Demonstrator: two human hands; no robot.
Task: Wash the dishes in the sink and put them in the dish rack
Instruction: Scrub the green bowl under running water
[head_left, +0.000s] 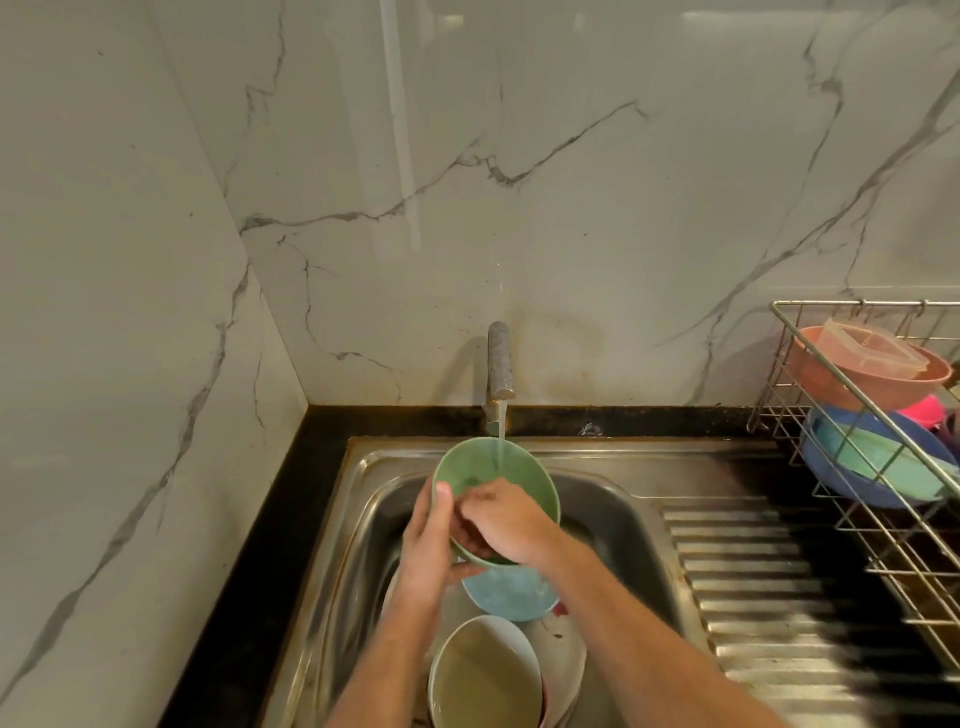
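Observation:
A green bowl (483, 470) is held over the steel sink (613, 499) under a running stream from the tap (500, 364). My left hand (428, 545) grips the bowl's left rim, thumb on the inside edge. My right hand (506, 519) reaches into the bowl with its fingers against the inner wall. Below them in the sink lie a light blue bowl (511, 595), a white bowl (485, 675) holding murky water, and a white plate (566, 654). The wire dish rack (857, 519) at the right holds a pink bowl (862, 384), a clear container, and blue and teal bowls (872, 462).
The ribbed steel drainboard (769, 597) lies between the sink and the rack. A black countertop (291, 499) borders the sink at left and back. Marble wall panels rise behind and to the left.

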